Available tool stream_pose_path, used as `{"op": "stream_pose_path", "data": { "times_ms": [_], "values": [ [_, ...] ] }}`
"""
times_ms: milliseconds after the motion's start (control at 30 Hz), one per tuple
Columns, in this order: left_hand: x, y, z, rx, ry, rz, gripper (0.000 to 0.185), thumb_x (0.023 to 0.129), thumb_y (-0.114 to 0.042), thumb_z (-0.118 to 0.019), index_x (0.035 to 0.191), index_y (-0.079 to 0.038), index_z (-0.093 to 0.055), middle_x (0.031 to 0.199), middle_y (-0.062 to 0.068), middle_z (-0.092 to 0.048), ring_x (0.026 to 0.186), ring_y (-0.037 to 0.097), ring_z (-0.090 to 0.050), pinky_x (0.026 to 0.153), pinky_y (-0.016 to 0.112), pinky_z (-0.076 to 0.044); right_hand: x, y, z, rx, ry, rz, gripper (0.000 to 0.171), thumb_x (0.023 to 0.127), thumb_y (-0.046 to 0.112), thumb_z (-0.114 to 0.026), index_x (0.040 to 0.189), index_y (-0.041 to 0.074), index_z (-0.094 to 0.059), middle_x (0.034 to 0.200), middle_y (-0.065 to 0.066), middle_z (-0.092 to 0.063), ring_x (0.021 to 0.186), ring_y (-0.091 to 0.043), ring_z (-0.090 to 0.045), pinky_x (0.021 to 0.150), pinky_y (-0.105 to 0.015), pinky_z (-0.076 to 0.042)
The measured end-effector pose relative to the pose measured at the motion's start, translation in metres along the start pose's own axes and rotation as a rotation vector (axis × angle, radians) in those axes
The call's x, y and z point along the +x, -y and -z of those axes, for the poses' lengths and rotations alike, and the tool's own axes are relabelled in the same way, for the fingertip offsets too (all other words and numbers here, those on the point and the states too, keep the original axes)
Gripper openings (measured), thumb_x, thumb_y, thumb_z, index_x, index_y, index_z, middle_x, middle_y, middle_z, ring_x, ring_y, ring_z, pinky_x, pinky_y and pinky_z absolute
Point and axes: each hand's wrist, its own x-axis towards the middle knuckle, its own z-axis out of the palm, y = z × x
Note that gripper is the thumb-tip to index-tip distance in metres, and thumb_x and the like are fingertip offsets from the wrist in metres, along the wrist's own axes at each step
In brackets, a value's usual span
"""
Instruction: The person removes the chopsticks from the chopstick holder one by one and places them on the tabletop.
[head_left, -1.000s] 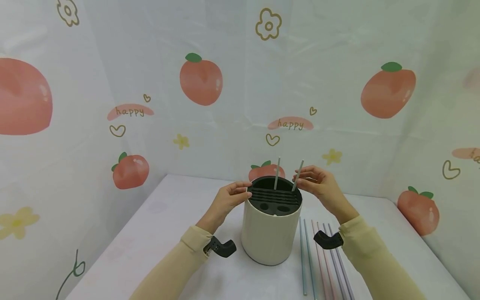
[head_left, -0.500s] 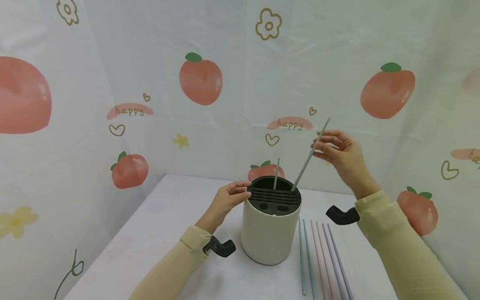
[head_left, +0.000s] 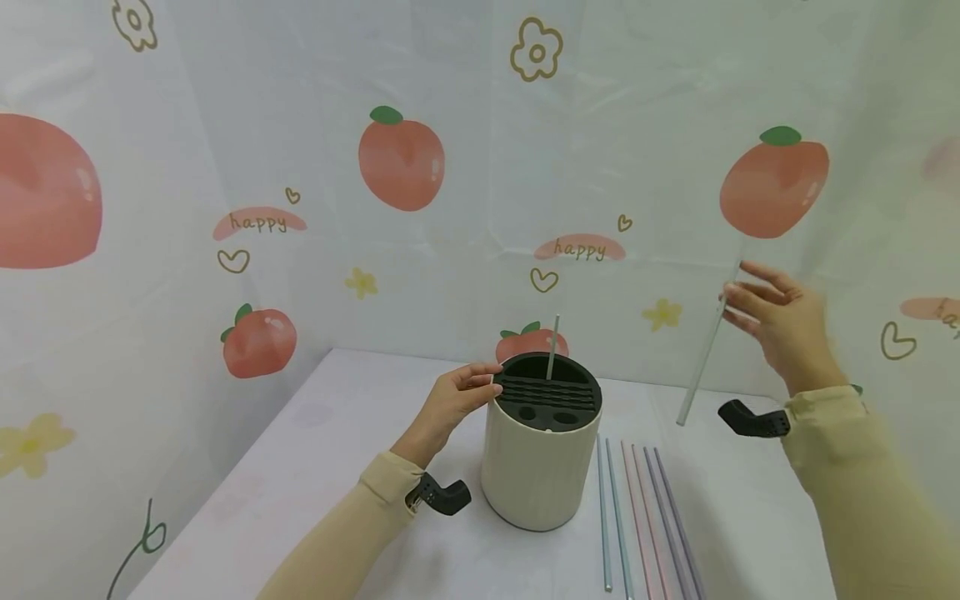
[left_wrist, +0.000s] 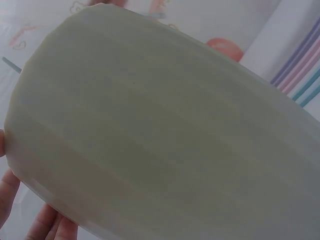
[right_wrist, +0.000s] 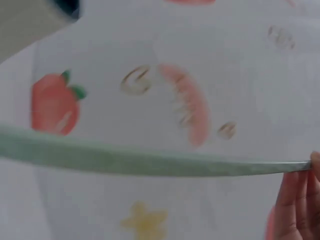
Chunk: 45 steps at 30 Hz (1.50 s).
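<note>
A cream cylindrical holder with a black slotted top stands upright on the table. My left hand holds its left rim, thumb and fingertips against the edge; the left wrist view shows those fingers beside the cream wall. Off to the right, above the table, my right hand pinches a thin pale green stick near its upper end. It slants down to the left, apart from the holder; it crosses the right wrist view. Another pale stick stands in the holder's top.
Right of the holder, several thin sticks lie side by side on the white table: blue, pink and purple. A white curtain printed with fruit hangs behind the table.
My right hand has drawn the pale green stick up out of the holder's top and carried it to the right. My left hand stays at the rim.
</note>
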Motion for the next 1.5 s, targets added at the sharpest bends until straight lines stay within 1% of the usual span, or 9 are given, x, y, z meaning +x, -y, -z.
{"op": "stream_pose_path", "data": {
  "times_ms": [100,300,400,533,600,767,900,1100,1500],
  "values": [
    [0.000,0.000,0.000,-0.006,-0.002,0.002,0.038,0.088,-0.020,-0.070,0.125,-0.015,-0.065,0.120,0.009,-0.059,0.115,0.022,-0.055,0.105,0.044,-0.044,-0.015,-0.025,0.036,-0.102,-0.015,-0.122,0.035,0.090,-0.011,-0.057,0.107,0.016,-0.072,0.084,-0.005,-0.073,0.079,-0.015,-0.071,0.069,-0.028,-0.059],
    [0.000,0.000,0.000,-0.015,0.002,0.001,0.038,0.088,-0.019,-0.070,0.126,-0.014,-0.065,0.119,0.009,-0.059,0.114,0.022,-0.055,0.104,0.043,-0.045,-0.052,-0.079,0.095,-0.450,0.044,-0.399,0.037,0.095,0.000,-0.057,0.097,0.036,-0.068,0.086,0.009,-0.071,0.082,-0.004,-0.068,0.073,-0.022,-0.057],
    [0.000,-0.001,0.000,-0.014,0.004,-0.003,0.039,0.088,-0.020,-0.070,0.126,-0.014,-0.065,0.119,0.009,-0.059,0.114,0.021,-0.055,0.104,0.042,-0.045,-0.068,-0.100,0.110,-0.635,0.032,-0.526,0.027,0.094,0.008,-0.061,0.115,0.024,-0.067,0.087,0.011,-0.070,0.081,-0.003,-0.067,0.074,-0.024,-0.057],
    [0.000,-0.001,0.000,-0.014,-0.001,-0.004,0.038,0.088,-0.019,-0.070,0.125,-0.013,-0.065,0.120,0.010,-0.060,0.114,0.021,-0.055,0.104,0.042,-0.045,-0.085,-0.120,0.117,-0.749,-0.003,-0.647,0.050,0.092,0.009,-0.064,0.136,-0.008,-0.048,0.088,0.005,-0.070,0.077,-0.007,-0.065,0.072,-0.027,-0.057],
    [0.000,-0.002,0.000,-0.019,-0.002,-0.001,0.038,0.088,-0.018,-0.070,0.125,-0.013,-0.065,0.120,0.010,-0.060,0.115,0.021,-0.055,0.104,0.042,-0.045,-0.090,-0.127,0.118,-0.757,-0.023,-0.683,0.052,0.091,0.007,-0.064,0.136,-0.010,-0.045,0.087,0.003,-0.069,0.075,-0.009,-0.064,0.070,-0.027,-0.057],
    [0.000,-0.002,0.000,-0.012,-0.001,0.007,0.038,0.088,-0.018,-0.070,0.126,-0.014,-0.064,0.121,0.010,-0.060,0.115,0.022,-0.056,0.104,0.042,-0.045,-0.098,-0.142,0.118,-0.773,-0.055,-0.706,0.046,0.089,0.000,-0.064,0.131,-0.012,-0.049,0.079,0.002,-0.067,0.070,-0.010,-0.063,0.064,-0.025,-0.055],
    [0.001,-0.002,-0.001,-0.005,-0.002,0.006,0.038,0.089,-0.018,-0.070,0.126,-0.013,-0.064,0.121,0.011,-0.060,0.115,0.022,-0.056,0.104,0.042,-0.045,-0.101,-0.148,0.118,-0.828,-0.043,-0.702,0.047,0.087,0.000,-0.065,0.129,-0.014,-0.049,0.074,0.003,-0.066,0.067,-0.009,-0.059,0.062,-0.025,-0.054],
    [0.002,0.000,-0.001,-0.009,0.006,-0.003,0.039,0.089,-0.017,-0.069,0.127,-0.010,-0.063,0.121,0.013,-0.059,0.115,0.023,-0.056,0.104,0.042,-0.046,-0.105,-0.153,0.118,-0.838,-0.019,-0.717,0.050,0.087,-0.001,-0.065,0.131,-0.015,-0.046,0.073,0.004,-0.066,0.066,-0.007,-0.060,0.060,-0.024,-0.054],
    [0.001,-0.002,-0.001,-0.002,-0.005,0.008,0.038,0.088,-0.018,-0.070,0.126,-0.013,-0.064,0.121,0.011,-0.060,0.114,0.022,-0.056,0.104,0.042,-0.046,-0.104,-0.161,0.109,-0.917,-0.092,-0.695,0.052,0.081,-0.003,-0.072,0.125,-0.016,-0.048,0.071,0.001,-0.062,0.062,-0.010,-0.058,0.059,-0.025,-0.055]
  ]
}}
